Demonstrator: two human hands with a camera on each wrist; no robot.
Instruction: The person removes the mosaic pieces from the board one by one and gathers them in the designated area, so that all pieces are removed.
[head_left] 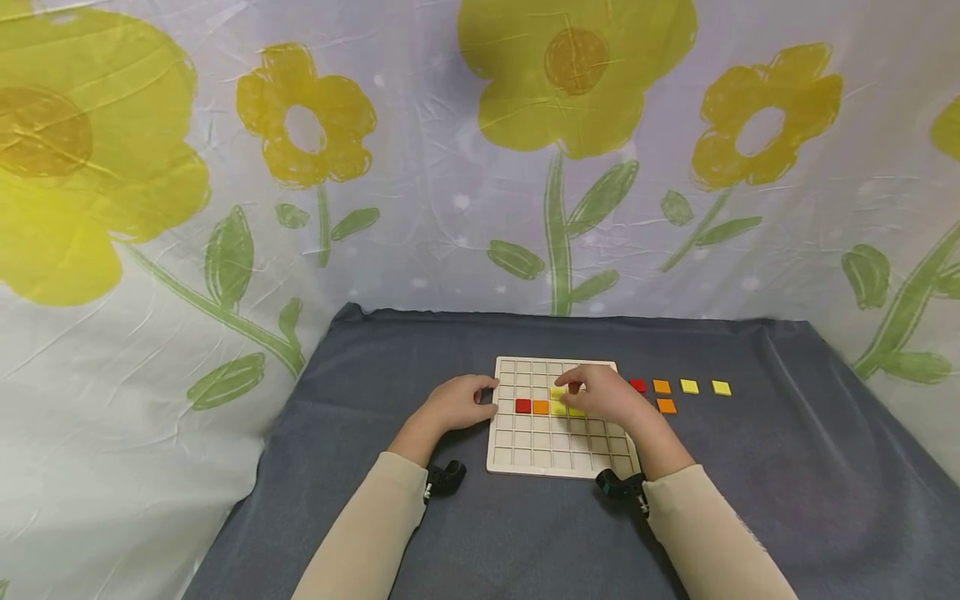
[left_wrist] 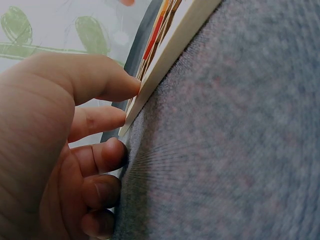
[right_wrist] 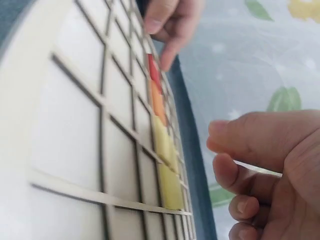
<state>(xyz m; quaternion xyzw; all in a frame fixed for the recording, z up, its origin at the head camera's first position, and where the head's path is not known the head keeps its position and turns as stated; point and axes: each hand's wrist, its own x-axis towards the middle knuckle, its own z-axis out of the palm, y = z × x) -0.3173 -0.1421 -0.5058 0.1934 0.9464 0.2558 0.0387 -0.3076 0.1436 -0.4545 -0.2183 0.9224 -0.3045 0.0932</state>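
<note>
A pale wooden grid board (head_left: 525, 458) lies flat on the dark cloth. One row on it holds a red tile (head_left: 522, 406), an orange tile (head_left: 541, 407) and yellow tiles (left_wrist: 165, 4); another yellow tile (head_left: 557, 392) shows beside the right fingertips. At the board's left edge, my left hand (head_left: 459, 403) touches the rim with thumb and forefinger, its other fingers loosely bent. Over the right half of the board hovers my right hand (head_left: 603, 393), thumb and forefinger close together. The right wrist view shows nothing between those fingertips (right_wrist: 220, 135).
Right of the board lie loose tiles: a red one (head_left: 637, 385), two orange ones (head_left: 662, 387) and two yellow ones (head_left: 689, 387). A dark grey cloth (head_left: 525, 542) covers the table. Behind it hangs a flower-patterned curtain (head_left: 420, 208).
</note>
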